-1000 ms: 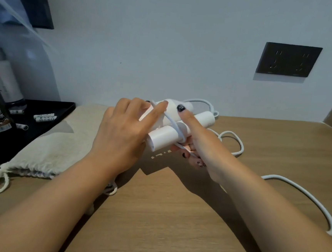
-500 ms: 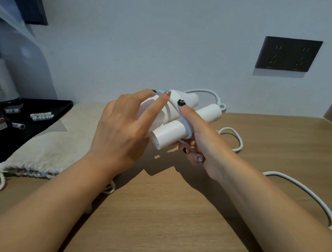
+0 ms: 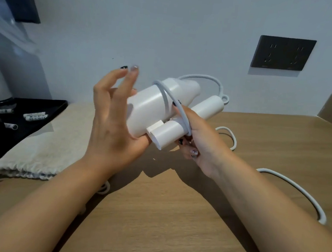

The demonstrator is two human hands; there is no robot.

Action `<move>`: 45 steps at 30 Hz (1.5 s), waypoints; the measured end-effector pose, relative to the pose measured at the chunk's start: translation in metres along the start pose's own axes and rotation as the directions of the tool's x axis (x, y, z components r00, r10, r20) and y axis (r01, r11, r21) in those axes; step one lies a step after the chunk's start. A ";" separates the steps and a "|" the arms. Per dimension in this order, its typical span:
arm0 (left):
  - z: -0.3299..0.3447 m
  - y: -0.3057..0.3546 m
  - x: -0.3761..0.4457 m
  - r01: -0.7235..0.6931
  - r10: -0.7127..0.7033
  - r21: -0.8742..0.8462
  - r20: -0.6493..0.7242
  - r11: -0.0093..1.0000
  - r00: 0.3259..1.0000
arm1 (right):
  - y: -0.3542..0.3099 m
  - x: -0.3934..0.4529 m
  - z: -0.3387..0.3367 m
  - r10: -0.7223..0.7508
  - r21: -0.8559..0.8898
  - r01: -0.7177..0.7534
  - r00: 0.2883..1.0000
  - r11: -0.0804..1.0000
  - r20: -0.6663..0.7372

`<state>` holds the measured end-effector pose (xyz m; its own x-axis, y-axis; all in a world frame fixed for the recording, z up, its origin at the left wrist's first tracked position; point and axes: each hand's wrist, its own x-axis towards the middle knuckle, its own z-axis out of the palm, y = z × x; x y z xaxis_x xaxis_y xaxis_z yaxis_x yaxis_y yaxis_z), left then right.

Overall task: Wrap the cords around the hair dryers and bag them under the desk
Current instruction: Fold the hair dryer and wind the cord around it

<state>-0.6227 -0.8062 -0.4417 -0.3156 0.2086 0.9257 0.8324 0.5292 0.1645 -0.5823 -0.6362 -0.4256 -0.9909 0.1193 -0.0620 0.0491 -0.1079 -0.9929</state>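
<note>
A white hair dryer (image 3: 150, 108) with its folded handle (image 3: 167, 134) is held above the wooden desk (image 3: 173, 217). My right hand (image 3: 198, 140) grips the handle from below and pins a loop of the white cord (image 3: 165, 97) that runs over the dryer's body. My left hand (image 3: 113, 121) is at the dryer's left end, thumb under the body, fingers spread and lifted off it. The rest of the cord (image 3: 296, 189) trails in loops across the desk to the right. A cream drawstring bag (image 3: 44, 147) lies flat at the left.
A black tray (image 3: 32, 110) with small sachets and bottles stands at the far left. A dark double wall socket (image 3: 282, 53) is on the wall at the right. The wall runs close behind the desk.
The dryer has risen off the desk and tilted. My left fingers have lifted off its body and spread. One cord loop now lies across the body.
</note>
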 end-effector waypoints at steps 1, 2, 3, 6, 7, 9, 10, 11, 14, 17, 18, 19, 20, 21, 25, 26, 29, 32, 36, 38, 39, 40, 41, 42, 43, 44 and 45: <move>-0.002 0.000 0.000 0.104 -0.102 -0.065 0.040 0.992 0.994 | 0.000 0.000 0.000 -0.023 -0.005 0.023 1.000 1.000 -0.004; -0.004 0.000 0.000 0.201 -0.189 -0.115 0.105 0.973 0.976 | 0.001 -0.001 0.000 -0.043 -0.007 0.043 0.999 0.999 -0.006; -0.007 -0.003 0.001 0.290 -0.259 -0.164 0.188 0.943 0.948 | 0.001 0.000 0.000 -0.061 -0.008 0.061 0.998 0.998 -0.012; -0.020 -0.018 0.002 0.617 -0.413 -0.391 0.491 0.683 0.767 | 0.002 0.003 -0.004 -0.089 -0.025 0.088 0.995 0.996 -0.040; -0.024 -0.023 0.002 0.693 -0.410 -0.447 0.578 0.565 0.706 | 0.002 0.004 -0.006 -0.097 -0.034 0.096 0.994 0.995 -0.043; -0.028 -0.029 0.003 0.770 -0.367 -0.494 0.683 0.404 0.632 | 0.000 0.004 -0.007 -0.123 -0.074 0.120 0.992 0.990 -0.031; -0.030 -0.029 0.003 0.795 -0.339 -0.499 0.724 0.345 0.601 | -0.001 0.002 -0.007 -0.144 -0.101 0.142 0.990 0.985 -0.009; -0.031 -0.029 0.003 0.817 -0.298 -0.487 0.767 0.307 0.569 | -0.002 0.001 -0.008 -0.165 -0.143 0.167 0.986 0.976 0.024; -0.031 -0.022 0.000 0.837 -0.156 -0.391 0.866 0.382 0.475 | 0.000 -0.003 -0.008 -0.189 -0.320 0.232 0.969 0.919 0.158; -0.027 -0.015 -0.005 0.830 -0.165 -0.375 0.865 0.414 0.474 | 0.002 -0.003 -0.009 -0.224 -0.381 0.281 0.956 0.881 0.188; -0.025 -0.014 -0.005 0.828 -0.192 -0.389 0.849 0.404 0.493 | 0.000 -0.003 -0.008 -0.231 -0.393 0.281 0.958 0.875 0.171; -0.024 -0.013 -0.004 0.824 -0.220 -0.400 0.831 0.401 0.511 | 0.000 -0.003 -0.009 -0.238 -0.404 0.281 0.959 0.871 0.155; -0.023 -0.012 -0.002 0.819 -0.246 -0.402 0.816 0.409 0.523 | -0.002 -0.003 -0.008 -0.244 -0.410 0.281 0.960 0.868 0.141; -0.022 -0.011 -0.001 0.813 -0.265 -0.402 0.803 0.421 0.534 | -0.002 -0.002 -0.008 -0.253 -0.415 0.287 0.958 0.864 0.135; -0.019 -0.007 -0.002 0.803 -0.299 -0.413 0.774 0.430 0.558 | -0.003 -0.002 -0.009 -0.294 -0.398 0.337 0.941 0.853 0.167; -0.018 -0.005 -0.003 0.800 -0.305 -0.412 0.769 0.435 0.562 | -0.003 -0.002 -0.011 -0.303 -0.390 0.348 0.937 0.853 0.174; -0.014 -0.002 -0.006 0.796 -0.337 -0.409 0.747 0.447 0.573 | -0.005 0.001 -0.016 -0.332 -0.378 0.382 0.923 0.843 0.193; -0.011 0.002 -0.007 0.795 -0.375 -0.429 0.716 0.429 0.589 | -0.006 0.004 -0.017 -0.382 -0.332 0.415 0.910 0.847 0.163; -0.006 0.008 -0.007 0.793 -0.418 -0.447 0.681 0.413 0.601 | -0.004 0.007 -0.017 -0.437 -0.287 0.447 0.894 0.847 0.103; -0.005 0.010 -0.008 0.794 -0.438 -0.443 0.667 0.417 0.602 | -0.002 0.011 -0.018 -0.448 -0.281 0.458 0.888 0.843 0.102; -0.005 0.011 -0.008 0.792 -0.444 -0.439 0.661 0.425 0.605 | 0.000 0.015 -0.020 -0.461 -0.296 0.469 0.882 0.832 0.102; -0.005 0.011 -0.007 0.788 -0.451 -0.433 0.653 0.437 0.608 | 0.002 0.017 -0.021 -0.474 -0.323 0.477 0.875 0.817 0.094; -0.005 0.012 -0.007 0.784 -0.460 -0.427 0.642 0.451 0.614 | 0.003 0.018 -0.021 -0.492 -0.372 0.485 0.867 0.792 0.082; -0.005 0.012 -0.007 0.780 -0.472 -0.419 0.629 0.464 0.618 | 0.004 0.019 -0.021 -0.507 -0.424 0.485 0.859 0.765 0.069; -0.006 0.012 -0.006 0.778 -0.484 -0.410 0.617 0.475 0.621 | 0.004 0.019 -0.020 -0.523 -0.476 0.483 0.850 0.734 0.056; -0.007 0.012 -0.005 0.778 -0.497 -0.398 0.606 0.487 0.621 | 0.005 0.020 -0.019 -0.544 -0.528 0.479 0.838 0.701 0.038; -0.007 0.012 -0.005 0.775 -0.507 -0.380 0.595 0.505 0.623 | 0.005 0.021 -0.019 -0.567 -0.591 0.469 0.823 0.656 0.024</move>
<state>-0.6082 -0.8066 -0.4419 -0.8900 0.3513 0.2907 0.3495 0.1163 0.9297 -0.6010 -0.6159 -0.4340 -0.8468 0.1359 0.5143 -0.3586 0.5682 -0.7407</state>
